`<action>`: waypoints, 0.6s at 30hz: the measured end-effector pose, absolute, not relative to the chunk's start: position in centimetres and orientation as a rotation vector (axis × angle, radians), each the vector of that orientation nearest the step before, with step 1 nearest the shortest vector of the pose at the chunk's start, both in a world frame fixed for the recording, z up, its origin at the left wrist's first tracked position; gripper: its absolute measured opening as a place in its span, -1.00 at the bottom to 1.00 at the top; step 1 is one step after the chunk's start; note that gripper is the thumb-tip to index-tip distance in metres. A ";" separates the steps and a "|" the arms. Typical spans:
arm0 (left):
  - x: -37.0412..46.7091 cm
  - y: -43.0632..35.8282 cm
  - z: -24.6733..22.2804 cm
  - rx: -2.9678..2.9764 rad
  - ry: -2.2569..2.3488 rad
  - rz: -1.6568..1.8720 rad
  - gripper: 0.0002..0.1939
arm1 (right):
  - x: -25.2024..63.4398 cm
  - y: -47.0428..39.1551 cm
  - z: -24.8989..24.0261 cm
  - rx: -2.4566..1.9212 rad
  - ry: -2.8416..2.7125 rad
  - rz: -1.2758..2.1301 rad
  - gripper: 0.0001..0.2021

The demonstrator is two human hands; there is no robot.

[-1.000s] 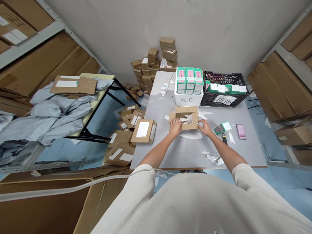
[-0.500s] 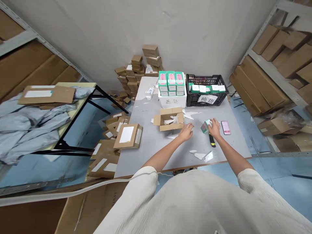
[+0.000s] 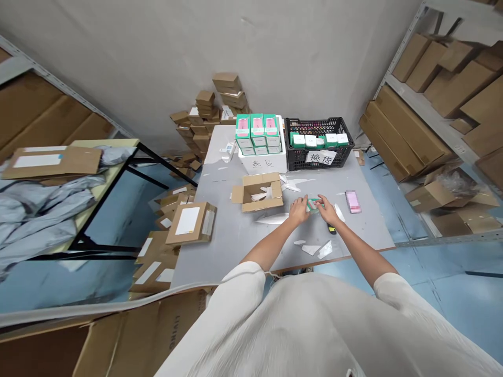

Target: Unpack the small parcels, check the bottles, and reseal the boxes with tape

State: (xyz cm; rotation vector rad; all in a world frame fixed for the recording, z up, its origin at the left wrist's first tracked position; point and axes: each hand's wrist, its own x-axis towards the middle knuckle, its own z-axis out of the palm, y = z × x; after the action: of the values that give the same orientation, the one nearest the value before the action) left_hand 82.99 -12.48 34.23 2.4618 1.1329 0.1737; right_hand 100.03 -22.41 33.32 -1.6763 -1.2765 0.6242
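A small green, pink and white box (image 3: 313,204) lies between my two hands, low over the table. My left hand (image 3: 299,210) grips its left end, and my right hand (image 3: 327,210) has its fingers closed on the right end. Just below my right hand is a black and yellow utility knife (image 3: 332,229), partly covered by the hand. To the left of my left hand stands an open cardboard box (image 3: 262,204) with crumpled white paper inside. A phone with a pink screen (image 3: 352,201) lies to the right.
A white bin (image 3: 262,164) of green and pink boxes and a black crate (image 3: 320,158) stand at the table's back. A closed carton (image 3: 191,222) sits at the left edge. Paper scraps (image 3: 311,250) lie in front; shelves (image 3: 424,104) of cartons stand right.
My right hand has moved left with the small box, which now lies flatter. My left hand has come from beside it onto its left end. The view has shifted slightly right.
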 end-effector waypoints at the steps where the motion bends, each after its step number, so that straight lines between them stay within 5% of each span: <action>1: 82.3 -12.9 33.7 2.458 1.206 0.143 0.02 | 100.0 -22.6 33.1 -1.675 -1.266 0.651 -0.44; 11: 74.4 -16.7 30.3 2.334 1.496 -0.206 -0.23 | 100.3 -23.8 27.6 -1.949 -1.176 0.843 -0.59; 18: 75.0 -16.4 30.7 2.310 1.391 -0.106 -0.23 | 99.9 -21.8 24.0 -1.935 -1.216 0.816 -0.46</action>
State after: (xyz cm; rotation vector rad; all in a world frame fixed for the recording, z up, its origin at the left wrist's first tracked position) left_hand 75.03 -16.40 30.70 2.3099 1.3914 -0.1061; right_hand 99.90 -21.83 23.96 -1.9352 -1.2158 0.8156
